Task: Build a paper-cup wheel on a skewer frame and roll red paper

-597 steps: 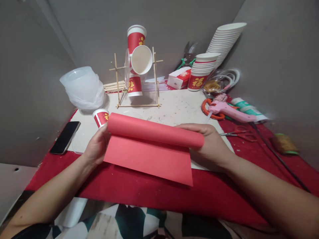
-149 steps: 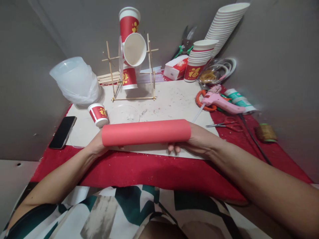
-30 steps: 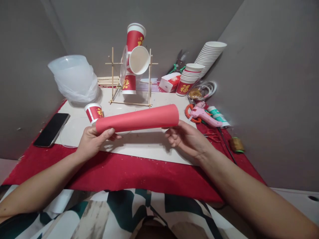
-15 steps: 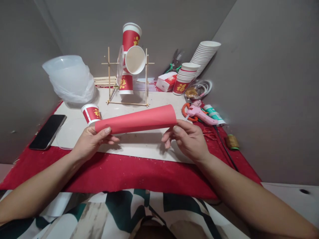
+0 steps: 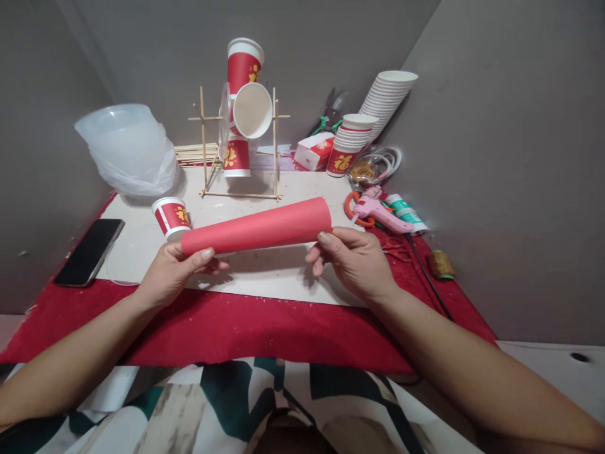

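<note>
A sheet of red paper rolled into a long tube (image 5: 258, 230) hangs a little above the white board (image 5: 283, 280), tilted up to the right. My left hand (image 5: 172, 274) pinches its narrower left end, thumb on the front. My right hand (image 5: 352, 258) holds the wider right end between thumb and fingers. A small red and white paper cup (image 5: 171, 217) stands just behind the left end of the tube.
A stick frame with red cups (image 5: 241, 126) stands at the back. A plastic bag (image 5: 127, 148) and a phone (image 5: 89, 251) lie left. Cup stacks (image 5: 350, 148), a pink glue gun (image 5: 380, 211), scissors (image 5: 399, 249) and a thread spool (image 5: 439, 263) crowd the right. Red cloth (image 5: 265, 331) covers the table.
The flat sheet has been rolled into a closed tube. Over the last second the tube stays in both hands, and my right thumb has shifted onto its right end.
</note>
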Motion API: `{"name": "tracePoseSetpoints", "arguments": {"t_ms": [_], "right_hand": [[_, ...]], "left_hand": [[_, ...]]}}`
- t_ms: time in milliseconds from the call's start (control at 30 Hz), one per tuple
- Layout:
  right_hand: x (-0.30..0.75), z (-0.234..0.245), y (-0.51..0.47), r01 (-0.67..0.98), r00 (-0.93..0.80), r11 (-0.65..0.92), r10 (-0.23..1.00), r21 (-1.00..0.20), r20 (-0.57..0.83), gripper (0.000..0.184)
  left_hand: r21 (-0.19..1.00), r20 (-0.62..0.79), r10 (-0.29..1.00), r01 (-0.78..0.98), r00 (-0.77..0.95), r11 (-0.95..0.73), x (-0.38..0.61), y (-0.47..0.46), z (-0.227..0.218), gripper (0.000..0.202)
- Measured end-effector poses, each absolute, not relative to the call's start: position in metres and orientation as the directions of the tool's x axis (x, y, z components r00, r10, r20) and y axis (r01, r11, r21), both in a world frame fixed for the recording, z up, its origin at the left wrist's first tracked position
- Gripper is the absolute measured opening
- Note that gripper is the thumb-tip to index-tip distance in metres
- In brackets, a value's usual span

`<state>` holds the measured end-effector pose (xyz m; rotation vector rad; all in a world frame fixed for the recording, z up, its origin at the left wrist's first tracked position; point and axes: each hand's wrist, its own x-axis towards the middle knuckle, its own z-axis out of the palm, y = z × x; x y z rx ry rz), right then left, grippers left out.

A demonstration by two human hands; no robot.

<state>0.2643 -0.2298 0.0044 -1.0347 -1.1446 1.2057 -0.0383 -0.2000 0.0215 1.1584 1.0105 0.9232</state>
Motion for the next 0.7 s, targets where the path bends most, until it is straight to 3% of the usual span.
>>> {"name": "tracePoseSetpoints", "arguments": {"t_ms": [233, 333, 467, 567, 633, 700], "right_hand": [[0.2635, 0.004, -0.2289, -0.109, 0.0, 0.046, 0.999, -0.993, 0.046, 0.043], [0.2654, 0.0064, -0.2286, -0.012, 0.002, 0.048, 0.999, -0.999, 0.048, 0.043], [0.269, 0.0092, -0.2277, 0.275, 0.08, 0.272, 0.949, -0.922, 0.304, 0.031], [0.2697, 0.0105, -0.228, 0.387, 0.117, 0.42, 0.86, -0.821, 0.496, 0.018], [0.2688, 0.0114, -0.2292, 0.384, 0.107, 0.441, 0.851, -0.811, 0.513, 0.016], [0.2669, 0.0119, -0.2307, 0.334, 0.056, 0.402, 0.895, -0.853, 0.444, 0.018]], "left_hand": [[0.992, -0.117, 0.962, -0.014, 0.247, 0.124, -0.039, -0.2014, 0.0218, 0.034], [0.991, -0.114, 0.962, -0.039, 0.248, 0.127, -0.0387, -0.2006, 0.0217, 0.033], [0.985, -0.127, 0.959, -0.085, 0.255, 0.153, -0.0382, -0.1991, 0.0208, 0.032], [0.98, -0.148, 0.953, -0.093, 0.264, 0.178, -0.0378, -0.1984, 0.0208, 0.031], [0.977, -0.16, 0.949, -0.093, 0.273, 0.192, -0.0374, -0.1982, 0.0208, 0.03], [0.975, -0.168, 0.945, -0.095, 0.281, 0.202, -0.0371, -0.1982, 0.0207, 0.03]]}}
